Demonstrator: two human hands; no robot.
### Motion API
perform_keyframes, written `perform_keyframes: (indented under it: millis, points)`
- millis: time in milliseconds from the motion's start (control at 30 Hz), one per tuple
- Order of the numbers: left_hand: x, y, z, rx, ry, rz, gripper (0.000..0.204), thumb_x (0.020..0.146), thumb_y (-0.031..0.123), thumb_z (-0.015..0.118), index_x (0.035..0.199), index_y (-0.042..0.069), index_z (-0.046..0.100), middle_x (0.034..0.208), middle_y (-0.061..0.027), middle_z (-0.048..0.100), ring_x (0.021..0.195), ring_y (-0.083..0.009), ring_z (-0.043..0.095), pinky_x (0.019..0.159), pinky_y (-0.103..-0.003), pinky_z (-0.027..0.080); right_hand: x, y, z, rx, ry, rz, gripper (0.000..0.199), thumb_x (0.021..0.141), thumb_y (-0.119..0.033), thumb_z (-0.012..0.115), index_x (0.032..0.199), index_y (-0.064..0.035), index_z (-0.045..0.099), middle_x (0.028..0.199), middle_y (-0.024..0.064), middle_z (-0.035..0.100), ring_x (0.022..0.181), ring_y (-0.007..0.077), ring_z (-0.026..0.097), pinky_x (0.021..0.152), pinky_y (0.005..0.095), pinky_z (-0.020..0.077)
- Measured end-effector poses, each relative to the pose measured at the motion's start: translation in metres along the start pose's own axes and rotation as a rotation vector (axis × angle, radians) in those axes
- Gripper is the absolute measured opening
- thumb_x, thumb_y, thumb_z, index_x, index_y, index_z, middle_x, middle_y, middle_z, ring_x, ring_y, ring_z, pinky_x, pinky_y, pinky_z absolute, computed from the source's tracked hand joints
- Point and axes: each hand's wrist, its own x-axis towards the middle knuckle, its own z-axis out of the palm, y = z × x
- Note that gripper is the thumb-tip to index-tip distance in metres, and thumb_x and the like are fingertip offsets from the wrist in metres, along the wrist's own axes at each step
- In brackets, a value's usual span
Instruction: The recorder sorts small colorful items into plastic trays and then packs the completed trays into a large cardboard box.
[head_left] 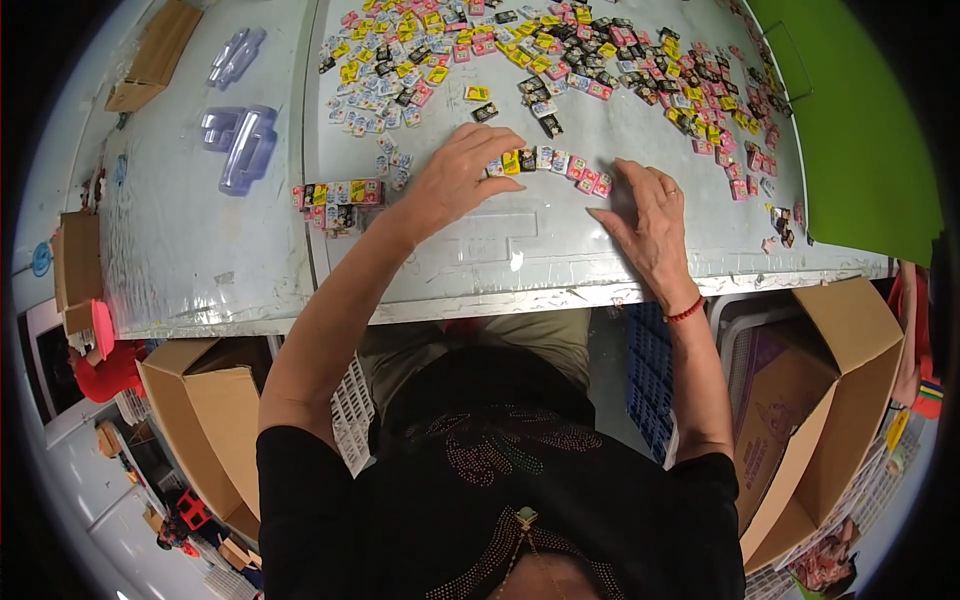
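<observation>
A short, curved row of small printed boxes [544, 158] in white, yellow, black and pink lies on the table between my hands. My left hand [462, 172] curls around the row's left end, fingers on the far side and thumb on the near side. Beside the pink boxes [588, 176] at the right end, my right hand [648, 212] is open, thumb and fingers apart, holding nothing. A clear plastic blister tray [490, 238], hard to see against the white surface, lies nearer to me. Left of my left wrist sits a tight block of similar boxes [342, 194].
Many loose small boxes [600, 50] spread across the far table. Clear plastic trays [250, 150] lie at the left, with a cardboard carton [155, 55] beyond. A green panel [850, 120] borders the right. Open cartons [215, 400] stand below the table edge on both sides.
</observation>
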Motion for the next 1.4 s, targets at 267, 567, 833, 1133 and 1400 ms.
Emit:
perform_keyframes:
  millis: [267, 567, 833, 1133, 1400]
  points:
    - [0.0, -0.003, 0.0, 0.004, -0.016, 0.004, 0.046, 0.076, 0.019, 0.075, 0.116, 0.004, 0.059, 0.115, -0.0117, 0.061, 0.106, -0.0304, 0.054, 0.093, -0.038, 0.045, 0.017, 0.0, 0.018, -0.05, -0.02, -0.05, 0.054, 0.075, -0.021, 0.078, 0.123, -0.0048, 0.058, 0.115, 0.01, 0.061, 0.101, 0.0278, 0.055, 0.086, 0.0381, 0.0422]
    - [-0.008, -0.004, -0.005, -0.047, -0.008, -0.06, 0.043, 0.078, 0.013, 0.072, 0.117, 0.002, 0.059, 0.116, -0.0128, 0.061, 0.104, -0.0316, 0.056, 0.091, -0.038, 0.046, 0.034, 0.011, 0.014, -0.096, -0.073, -0.178, 0.046, 0.076, -0.016, 0.076, 0.118, -0.0067, 0.061, 0.11, 0.0083, 0.062, 0.102, 0.0253, 0.056, 0.091, 0.0389, 0.0415]
    - [-0.005, -0.006, -0.005, 0.005, 0.003, -0.045, 0.044, 0.08, 0.018, 0.072, 0.12, 0.006, 0.059, 0.118, -0.0113, 0.062, 0.108, -0.0307, 0.057, 0.09, -0.039, 0.048, 0.047, 0.0, 0.011, -0.088, -0.189, -0.174, 0.052, 0.078, -0.016, 0.073, 0.127, -0.0086, 0.055, 0.112, 0.0084, 0.061, 0.099, 0.0262, 0.057, 0.089, 0.038, 0.0432]
    - [0.007, -0.009, 0.0, -0.043, -0.041, -0.015, 0.042, 0.082, 0.017, 0.069, 0.122, 0.006, 0.059, 0.119, -0.0117, 0.063, 0.109, -0.0316, 0.056, 0.092, -0.04, 0.047, 0.061, -0.003, 0.019, -0.055, -0.259, -0.22, 0.052, 0.082, -0.018, 0.07, 0.129, -0.0068, 0.053, 0.108, 0.0094, 0.06, 0.094, 0.0276, 0.059, 0.081, 0.0362, 0.0452]
    - [0.011, -0.009, -0.002, -0.082, -0.097, -0.081, 0.042, 0.082, 0.018, 0.07, 0.122, 0.008, 0.06, 0.119, -0.0105, 0.063, 0.11, -0.0317, 0.055, 0.094, -0.04, 0.046, 0.067, -0.001, 0.019, -0.042, -0.314, -0.165, 0.051, 0.082, -0.02, 0.071, 0.127, -0.0078, 0.053, 0.102, 0.0086, 0.06, 0.088, 0.0278, 0.06, 0.078, 0.0366, 0.0452]
